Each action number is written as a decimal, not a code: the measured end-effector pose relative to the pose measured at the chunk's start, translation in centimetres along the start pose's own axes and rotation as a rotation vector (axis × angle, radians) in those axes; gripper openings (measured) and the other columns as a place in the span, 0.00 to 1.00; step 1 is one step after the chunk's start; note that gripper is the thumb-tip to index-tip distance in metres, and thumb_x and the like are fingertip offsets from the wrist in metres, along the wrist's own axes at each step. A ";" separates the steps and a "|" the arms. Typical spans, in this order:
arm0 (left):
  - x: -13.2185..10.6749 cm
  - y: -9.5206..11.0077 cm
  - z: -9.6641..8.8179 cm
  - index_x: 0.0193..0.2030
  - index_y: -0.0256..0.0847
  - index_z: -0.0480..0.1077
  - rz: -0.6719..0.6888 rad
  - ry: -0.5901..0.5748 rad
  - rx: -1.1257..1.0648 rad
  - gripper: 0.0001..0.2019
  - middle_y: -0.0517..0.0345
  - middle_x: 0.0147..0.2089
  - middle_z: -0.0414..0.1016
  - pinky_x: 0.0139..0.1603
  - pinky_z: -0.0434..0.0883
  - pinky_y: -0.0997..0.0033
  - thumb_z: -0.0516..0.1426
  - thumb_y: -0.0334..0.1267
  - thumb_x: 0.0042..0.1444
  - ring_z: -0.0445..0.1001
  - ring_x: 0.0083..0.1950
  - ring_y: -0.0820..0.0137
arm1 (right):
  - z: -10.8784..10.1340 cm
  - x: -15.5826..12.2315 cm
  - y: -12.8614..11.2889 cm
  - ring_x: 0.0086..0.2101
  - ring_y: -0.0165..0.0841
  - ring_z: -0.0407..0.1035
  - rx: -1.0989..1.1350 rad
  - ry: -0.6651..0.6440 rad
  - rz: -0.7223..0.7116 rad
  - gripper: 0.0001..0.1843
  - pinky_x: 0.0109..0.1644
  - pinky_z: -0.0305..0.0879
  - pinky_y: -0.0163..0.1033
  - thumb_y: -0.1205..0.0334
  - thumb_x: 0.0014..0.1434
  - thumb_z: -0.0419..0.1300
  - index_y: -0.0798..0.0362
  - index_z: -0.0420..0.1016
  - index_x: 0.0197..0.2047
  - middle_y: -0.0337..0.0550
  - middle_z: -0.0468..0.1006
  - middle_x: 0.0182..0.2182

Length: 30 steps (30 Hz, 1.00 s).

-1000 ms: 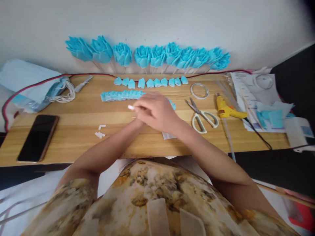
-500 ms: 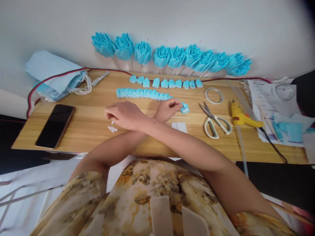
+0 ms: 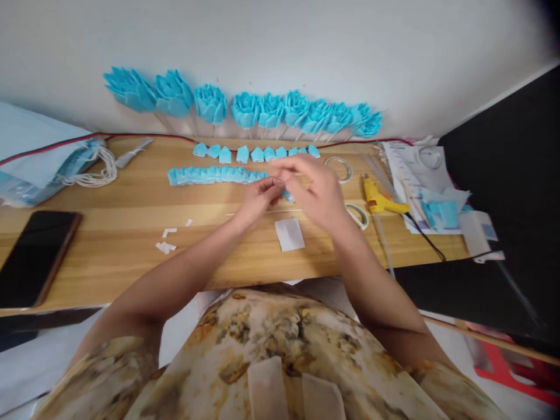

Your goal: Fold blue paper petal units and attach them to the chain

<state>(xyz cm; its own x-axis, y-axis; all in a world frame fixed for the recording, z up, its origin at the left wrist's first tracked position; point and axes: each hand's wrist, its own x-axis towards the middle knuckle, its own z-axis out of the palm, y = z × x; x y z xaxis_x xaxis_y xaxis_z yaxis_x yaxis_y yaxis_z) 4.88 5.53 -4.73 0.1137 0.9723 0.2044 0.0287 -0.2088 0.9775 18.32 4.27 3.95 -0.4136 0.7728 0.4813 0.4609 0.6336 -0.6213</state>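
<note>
My left hand [image 3: 259,199] pinches a small blue folded piece [image 3: 287,195] at the right end of a long row of overlapping blue pieces [image 3: 214,174] on the wooden table [image 3: 131,204]. My right hand [image 3: 317,189] hovers just right of it, its fingers curled toward the piece and smeared by motion. A thin stick [image 3: 258,213] lies under the hands. A white paper rectangle [image 3: 289,234] lies just in front of them.
A shorter row of blue pieces [image 3: 254,153] and blue paper flowers [image 3: 245,108] line the wall. Tape ring [image 3: 339,169], half-hidden scissors [image 3: 359,216], yellow glue gun [image 3: 380,201] and papers [image 3: 420,175] sit right. Phone [image 3: 35,256], white scraps [image 3: 166,245] and stacked masks [image 3: 44,169] sit left.
My right hand has uncrossed from over my left arm, left the white scraps and swung right to the blue piece. My left hand keeps its pinch. The view shifted.
</note>
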 end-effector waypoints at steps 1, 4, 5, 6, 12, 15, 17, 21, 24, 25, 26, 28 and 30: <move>-0.1 0.3 0.0 0.30 0.41 0.72 -0.039 -0.028 -0.061 0.11 0.60 0.25 0.68 0.27 0.64 0.72 0.56 0.42 0.61 0.65 0.26 0.73 | -1.4 -0.6 1.3 0.45 0.36 0.75 0.027 0.038 0.091 0.13 0.52 0.69 0.43 0.63 0.67 0.54 0.49 0.79 0.48 0.43 0.82 0.44; -0.2 1.0 -0.2 0.30 0.40 0.74 -0.142 -0.090 -0.230 0.10 0.60 0.26 0.70 0.29 0.64 0.73 0.60 0.45 0.56 0.64 0.27 0.75 | -3.6 -2.6 4.5 0.39 0.35 0.76 0.116 0.026 0.325 0.12 0.46 0.71 0.41 0.60 0.64 0.57 0.51 0.80 0.45 0.42 0.83 0.38; -0.3 1.2 -0.3 0.30 0.40 0.74 -0.157 -0.097 -0.250 0.11 0.61 0.26 0.69 0.29 0.64 0.74 0.61 0.45 0.54 0.64 0.27 0.75 | -3.7 -3.2 5.2 0.38 0.35 0.76 0.142 -0.011 0.374 0.12 0.45 0.70 0.41 0.58 0.64 0.57 0.51 0.81 0.44 0.42 0.83 0.37; -0.3 1.4 -0.3 0.29 0.40 0.74 -0.160 -0.100 -0.244 0.11 0.61 0.25 0.69 0.29 0.63 0.74 0.62 0.45 0.53 0.63 0.26 0.75 | -3.7 -3.7 5.7 0.38 0.35 0.76 0.170 -0.056 0.408 0.12 0.45 0.70 0.41 0.57 0.63 0.58 0.52 0.81 0.42 0.42 0.84 0.37; -0.4 2.0 -0.5 0.28 0.39 0.72 -0.142 -0.154 -0.097 0.12 0.61 0.25 0.68 0.30 0.62 0.73 0.61 0.46 0.54 0.63 0.27 0.74 | -2.9 -4.9 6.1 0.38 0.34 0.74 0.375 -0.245 0.492 0.15 0.45 0.67 0.40 0.50 0.61 0.60 0.52 0.81 0.38 0.42 0.82 0.36; -0.4 2.2 -0.7 0.28 0.39 0.71 -0.135 -0.179 -0.050 0.13 0.60 0.27 0.70 0.32 0.64 0.72 0.60 0.46 0.55 0.65 0.29 0.74 | -2.8 -4.7 6.2 0.33 0.30 0.70 0.429 -0.309 0.498 0.14 0.40 0.63 0.37 0.50 0.60 0.62 0.53 0.79 0.36 0.38 0.78 0.32; -0.4 2.2 -0.7 0.28 0.39 0.71 -0.129 -0.187 -0.031 0.13 0.60 0.27 0.71 0.33 0.64 0.72 0.60 0.46 0.56 0.66 0.30 0.73 | -2.6 -4.6 6.3 0.29 0.28 0.65 0.423 -0.337 0.490 0.13 0.35 0.58 0.35 0.50 0.59 0.63 0.53 0.78 0.34 0.36 0.74 0.28; -0.2 1.8 -0.8 0.29 0.40 0.72 -0.114 -0.184 -0.011 0.12 0.60 0.28 0.71 0.33 0.64 0.71 0.60 0.46 0.56 0.66 0.29 0.73 | -2.1 -4.3 6.6 0.26 0.26 0.59 0.373 -0.335 0.461 0.13 0.31 0.52 0.35 0.52 0.59 0.63 0.54 0.76 0.31 0.33 0.68 0.24; -0.1 1.4 -0.9 0.34 0.42 0.74 -0.065 -0.048 -0.008 0.12 0.60 0.29 0.71 0.32 0.65 0.71 0.59 0.48 0.59 0.65 0.29 0.73 | -1.4 -4.4 6.8 0.27 0.27 0.60 0.349 -0.220 0.450 0.12 0.32 0.55 0.35 0.54 0.58 0.63 0.54 0.75 0.30 0.35 0.70 0.25; 0.0 1.4 -0.9 0.35 0.42 0.74 -0.039 0.027 -0.004 0.12 0.60 0.29 0.71 0.32 0.65 0.72 0.59 0.49 0.60 0.65 0.29 0.73 | -1.1 -4.4 6.9 0.28 0.27 0.61 0.353 -0.158 0.453 0.11 0.33 0.56 0.35 0.54 0.58 0.63 0.54 0.75 0.31 0.35 0.72 0.26; -0.1 1.4 -0.9 0.36 0.43 0.73 -0.010 0.099 0.007 0.12 0.61 0.29 0.70 0.32 0.65 0.72 0.59 0.48 0.60 0.64 0.29 0.73 | -0.8 -4.5 7.0 0.28 0.28 0.63 0.367 -0.093 0.459 0.11 0.34 0.58 0.36 0.54 0.58 0.62 0.53 0.75 0.31 0.36 0.73 0.27; -0.2 1.8 -0.7 0.34 0.42 0.72 0.055 0.184 0.062 0.10 0.61 0.28 0.69 0.31 0.64 0.72 0.59 0.46 0.61 0.63 0.29 0.74 | -0.3 -4.6 7.2 0.29 0.29 0.65 0.399 0.016 0.479 0.10 0.35 0.61 0.36 0.54 0.57 0.63 0.53 0.74 0.32 0.37 0.74 0.28; -0.6 2.3 -0.4 0.31 0.41 0.71 0.134 0.155 0.163 0.10 0.61 0.27 0.70 0.31 0.63 0.72 0.60 0.42 0.61 0.63 0.28 0.74 | 0.1 -4.7 7.3 0.30 0.29 0.66 0.402 0.080 0.489 0.10 0.36 0.62 0.36 0.54 0.56 0.63 0.52 0.74 0.32 0.37 0.74 0.27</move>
<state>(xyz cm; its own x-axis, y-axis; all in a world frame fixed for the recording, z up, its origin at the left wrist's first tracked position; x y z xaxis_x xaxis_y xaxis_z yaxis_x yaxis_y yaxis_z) 4.45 4.49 -2.59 -0.0263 0.9367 0.3492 0.1847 -0.3388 0.9226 23.59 5.20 -2.88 -0.1629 0.9795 0.1186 0.2448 0.1566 -0.9568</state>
